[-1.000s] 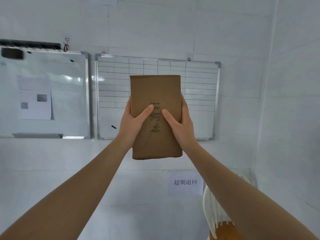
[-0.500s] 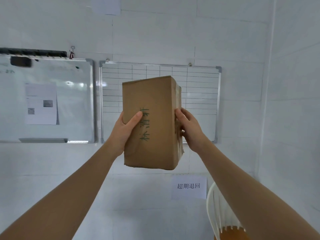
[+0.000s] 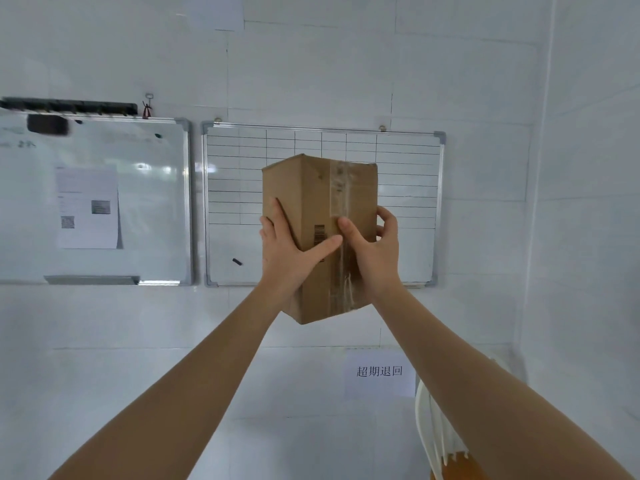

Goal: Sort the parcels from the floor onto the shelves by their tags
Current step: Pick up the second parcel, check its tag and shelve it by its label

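Note:
I hold a brown cardboard parcel [image 3: 313,199] upright at chest height in front of a white wall. One vertical edge of it faces me. The right face carries a strip of clear tape and a small barcode. My left hand [image 3: 289,252] grips the left face, with its thumb across the front edge. My right hand [image 3: 374,251] grips the right face, thumb on the tape and fingers wrapped round the far side. No shelf or floor is in view.
A gridded whiteboard [image 3: 405,174] hangs behind the parcel, a plain whiteboard [image 3: 145,202] with a paper sheet to its left. A paper sign with printed characters [image 3: 379,372] is stuck low on the wall. White plastic bags [image 3: 433,431] hang at the lower right.
The parcel has turned in my hands: the face with handwritten characters has swung away to the left, and the taped face with the barcode has come round towards me. Both hands shifted their grip.

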Motion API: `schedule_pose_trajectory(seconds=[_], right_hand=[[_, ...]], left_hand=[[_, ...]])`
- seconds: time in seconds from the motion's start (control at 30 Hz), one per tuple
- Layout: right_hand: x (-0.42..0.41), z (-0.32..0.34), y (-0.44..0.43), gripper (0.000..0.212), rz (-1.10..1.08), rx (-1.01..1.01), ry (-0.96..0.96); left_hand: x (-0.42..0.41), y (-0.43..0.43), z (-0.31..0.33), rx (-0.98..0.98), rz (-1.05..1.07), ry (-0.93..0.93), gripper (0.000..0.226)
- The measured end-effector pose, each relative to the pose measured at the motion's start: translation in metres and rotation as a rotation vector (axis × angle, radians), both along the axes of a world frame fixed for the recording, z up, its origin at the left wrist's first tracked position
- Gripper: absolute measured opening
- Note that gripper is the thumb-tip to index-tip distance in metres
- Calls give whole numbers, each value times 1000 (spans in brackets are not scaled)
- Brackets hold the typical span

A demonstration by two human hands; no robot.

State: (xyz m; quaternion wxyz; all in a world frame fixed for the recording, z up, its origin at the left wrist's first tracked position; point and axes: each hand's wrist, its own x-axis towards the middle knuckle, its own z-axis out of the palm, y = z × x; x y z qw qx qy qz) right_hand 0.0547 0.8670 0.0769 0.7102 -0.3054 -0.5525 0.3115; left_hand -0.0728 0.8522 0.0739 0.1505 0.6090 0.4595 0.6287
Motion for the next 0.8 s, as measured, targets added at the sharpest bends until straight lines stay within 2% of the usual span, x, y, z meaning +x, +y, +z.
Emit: schedule_pose_trajectory(seconds=[0.1,0.23,0.37,0.47,0.6,0.7,0.8], right_hand=[[9,-1,1,54,4,-6,-28],[16,-1,7,66,32,-1,-151],[12,-7,5,71,66,50,-188],[12,-11,3,74,131,97,-157],[6,-17,1,80,96,129,-141],[4,-20,-1,84,48,129,-172],[6,-18,-1,72,76,130,-183]], left_hand=[[-8,0,1,15,-115,-130,113],[-15,-2,-3,10,-272,-193,65],[-13,1,-7,55,-262,-178,50],[-8,0,-7,67,-233,-206,48],[0,-3,-12,85,-163,-220,72],[1,-2,-15,113,-81,-227,75],[-2,-1,-18,111,-77,-264,71]])
